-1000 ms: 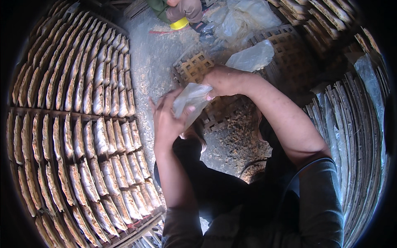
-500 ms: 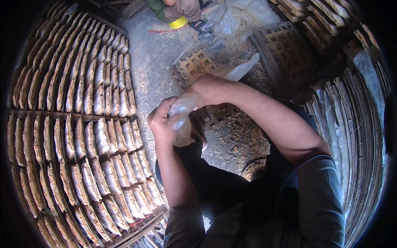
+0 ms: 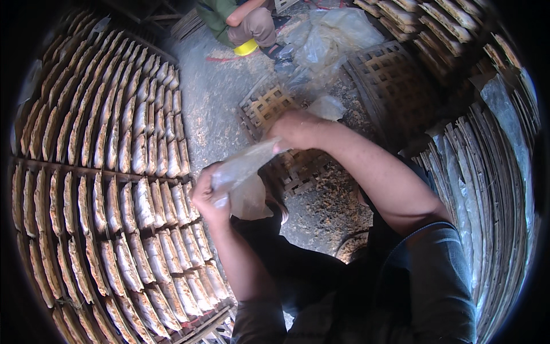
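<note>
A thin, translucent plastic sheet stretches between my two hands, its loose part hanging down in front of my dark clothing. My left hand is closed on the sheet's near left end. Farther up and to the right, my right hand pinches the other end, slightly smeared by motion, and a pale flap of plastic sticks out beyond its wrist. Beneath and behind the hands lies a woven lattice tray of bamboo-like strips, partly covered by my right hand and the sheet.
At the left, a rack holds many rows of pale slabs with brownish edges. Crumpled clear plastic lies at the back, beside lattice trays. Thin flat trays stand stacked at the right. A person in green crouches at the back. Crumbs litter the floor.
My hands have moved apart, the left one down and leftward, the right one slightly rightward. The bunched plastic between them is now drawn out. The view has shifted slightly.
</note>
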